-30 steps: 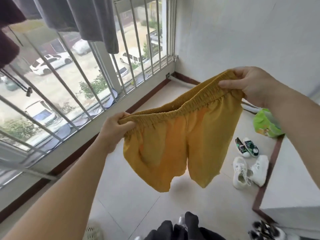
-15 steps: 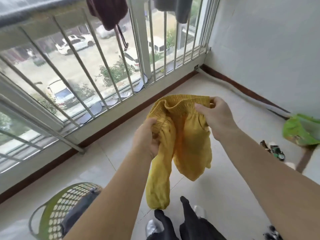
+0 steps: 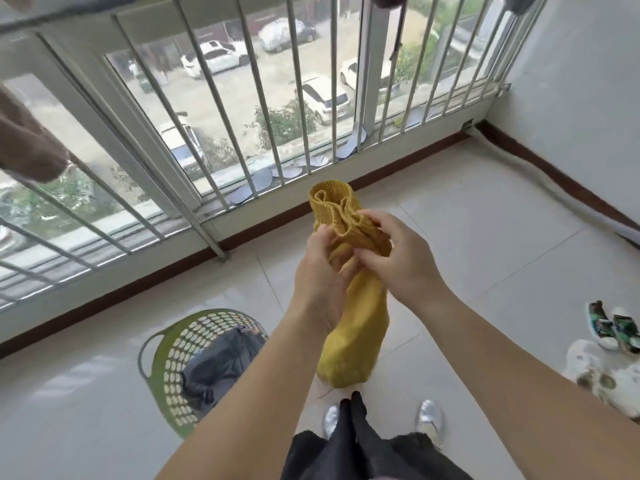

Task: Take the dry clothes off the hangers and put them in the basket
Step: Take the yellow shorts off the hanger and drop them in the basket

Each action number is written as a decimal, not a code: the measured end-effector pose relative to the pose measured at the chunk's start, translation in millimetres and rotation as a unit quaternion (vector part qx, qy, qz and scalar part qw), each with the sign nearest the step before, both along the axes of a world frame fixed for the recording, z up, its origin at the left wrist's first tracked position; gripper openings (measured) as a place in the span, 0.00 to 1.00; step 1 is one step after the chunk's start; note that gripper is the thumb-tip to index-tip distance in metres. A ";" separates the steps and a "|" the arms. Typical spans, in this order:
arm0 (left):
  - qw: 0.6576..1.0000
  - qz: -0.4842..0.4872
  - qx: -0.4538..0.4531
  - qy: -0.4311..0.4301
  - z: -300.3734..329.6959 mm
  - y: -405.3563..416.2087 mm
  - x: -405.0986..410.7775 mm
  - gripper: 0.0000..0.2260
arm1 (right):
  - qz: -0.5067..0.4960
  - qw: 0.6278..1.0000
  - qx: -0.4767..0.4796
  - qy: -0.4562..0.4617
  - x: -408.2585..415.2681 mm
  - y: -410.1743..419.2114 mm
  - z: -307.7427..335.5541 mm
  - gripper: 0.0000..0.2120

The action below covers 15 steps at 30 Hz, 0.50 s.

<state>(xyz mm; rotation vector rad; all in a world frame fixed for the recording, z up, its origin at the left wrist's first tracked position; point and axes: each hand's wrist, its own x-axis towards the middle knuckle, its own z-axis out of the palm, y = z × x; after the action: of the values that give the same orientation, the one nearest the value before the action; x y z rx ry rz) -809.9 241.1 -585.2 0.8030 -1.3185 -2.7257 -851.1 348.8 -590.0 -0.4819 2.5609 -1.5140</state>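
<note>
Yellow shorts [image 3: 353, 327] hang folded into a narrow bundle in front of me, waistband bunched at the top. My left hand [image 3: 320, 271] grips the bundle from the left just below the waistband. My right hand [image 3: 398, 261] pinches the gathered waistband from the right, touching the left hand. A green perforated basket [image 3: 166, 362] stands on the floor at lower left, below and left of the shorts, with dark grey clothes [image 3: 218, 365] inside it.
White window bars [image 3: 242, 109] run along the far side above a low sill. A brown garment [image 3: 24, 140] hangs at the left edge, darker ones at the top. Shoes [image 3: 613, 327] lie on the tiled floor at right. My silver shoes [image 3: 429, 417] show below.
My hands came together, folding the spread shorts into a narrow bundle. My view tilted down and left, bringing the green basket fully into sight.
</note>
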 end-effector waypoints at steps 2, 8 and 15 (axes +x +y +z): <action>0.990 0.015 -0.137 -0.014 -7.9 -23.3 10.2 0.09 | -0.011 0.999 -0.036 0.001 -0.1 -9.2 9.8 0.19; 0.888 -0.042 -0.449 -0.092 -20.0 -100.2 27.4 0.46 | 0.137 0.955 -0.238 -0.115 0.4 -25.6 48.2 0.19; 0.930 -0.070 -0.360 -0.036 -5.3 -110.9 52.1 0.19 | 0.260 0.905 -0.268 -0.204 -20.9 -24.8 60.0 0.21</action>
<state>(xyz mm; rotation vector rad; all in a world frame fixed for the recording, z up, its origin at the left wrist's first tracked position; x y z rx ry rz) -757.8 130.3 -590.5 0.7404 -2.2425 -2.0110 -872.0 324.1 -530.0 -0.7371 1.5213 -1.8333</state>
